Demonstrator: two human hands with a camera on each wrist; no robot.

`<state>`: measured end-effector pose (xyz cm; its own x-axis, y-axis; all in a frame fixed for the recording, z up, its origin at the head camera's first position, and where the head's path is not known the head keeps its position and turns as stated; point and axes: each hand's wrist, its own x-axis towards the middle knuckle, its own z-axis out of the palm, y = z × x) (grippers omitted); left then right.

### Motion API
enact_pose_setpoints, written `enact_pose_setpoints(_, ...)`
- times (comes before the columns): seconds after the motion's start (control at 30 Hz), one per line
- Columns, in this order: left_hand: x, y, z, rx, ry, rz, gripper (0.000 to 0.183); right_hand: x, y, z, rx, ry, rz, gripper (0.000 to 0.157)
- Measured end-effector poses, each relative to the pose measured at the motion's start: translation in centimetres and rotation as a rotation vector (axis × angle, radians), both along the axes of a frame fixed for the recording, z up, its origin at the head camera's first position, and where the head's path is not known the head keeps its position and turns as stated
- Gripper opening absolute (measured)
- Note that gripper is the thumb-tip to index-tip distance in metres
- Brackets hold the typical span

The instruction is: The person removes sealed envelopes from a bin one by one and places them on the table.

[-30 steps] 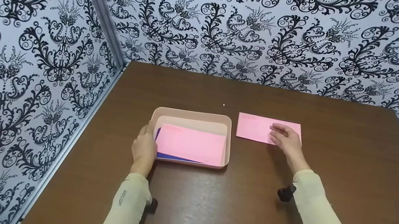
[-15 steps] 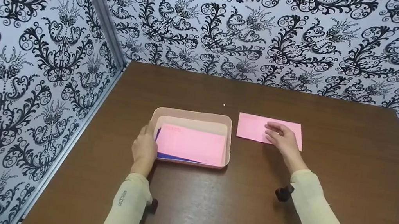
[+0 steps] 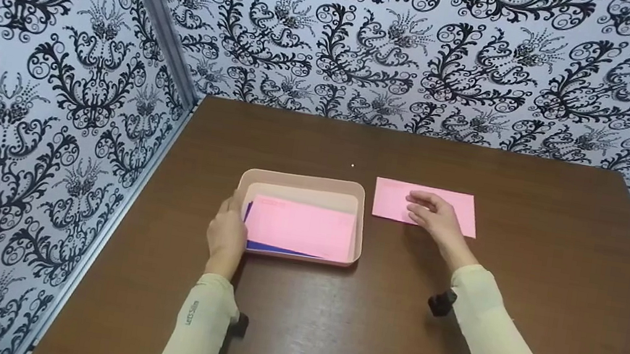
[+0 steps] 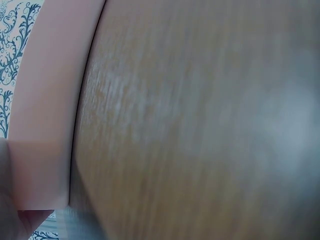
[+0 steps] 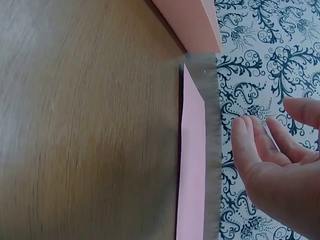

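Note:
A pale pink tray [image 3: 304, 182] lies on the brown table. In it a pink envelope [image 3: 301, 228] overlaps a blue sheet or envelope [image 3: 282, 250], whose edges show at the left and front. My left hand [image 3: 227, 234] grips the tray's left side; the left wrist view catches its fingers at the lower left edge, next to the tray wall [image 4: 45, 100]. A second pink envelope [image 3: 393, 200] lies flat right of the tray. My right hand [image 3: 437, 219] hovers above it, fingers loosely bent and holding nothing, as the right wrist view [image 5: 280, 165] shows.
The wooden table [image 3: 294, 317] stretches in front of the tray and to the right. Patterned wallpaper panels [image 3: 397, 45] stand behind and at the left. A tiny white speck [image 3: 353, 165] lies behind the tray. Dark wrist cameras hang under both sleeves.
My right hand has slid left over the loose pink envelope, uncovering more of its right end. My left hand, the tray and both pink envelopes have stayed in place.

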<state>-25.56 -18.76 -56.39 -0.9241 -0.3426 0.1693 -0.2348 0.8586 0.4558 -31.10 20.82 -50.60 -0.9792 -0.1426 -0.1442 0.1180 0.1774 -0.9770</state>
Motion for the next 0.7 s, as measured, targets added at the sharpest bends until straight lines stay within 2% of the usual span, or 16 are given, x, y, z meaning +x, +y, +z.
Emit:
enact_pose_setpoints(0.2,0.1,0.0,0.1,0.009,0.007,-0.003,0.052,0.0,-1.1,0.0,-0.018,0.019,0.024,0.047)
enact_pose_setpoints(0.47,0.0,0.0,0.0,0.004,0.027,-0.002,0.052,0.1,-2.6,0.1,0.013,0.025,0.073,0.046)
enact_pose_setpoints(0.7,0.1,0.0,0.1,-0.001,0.013,-0.007,0.054,0.2,-3.7,0.3,0.006,0.017,0.092,0.044)
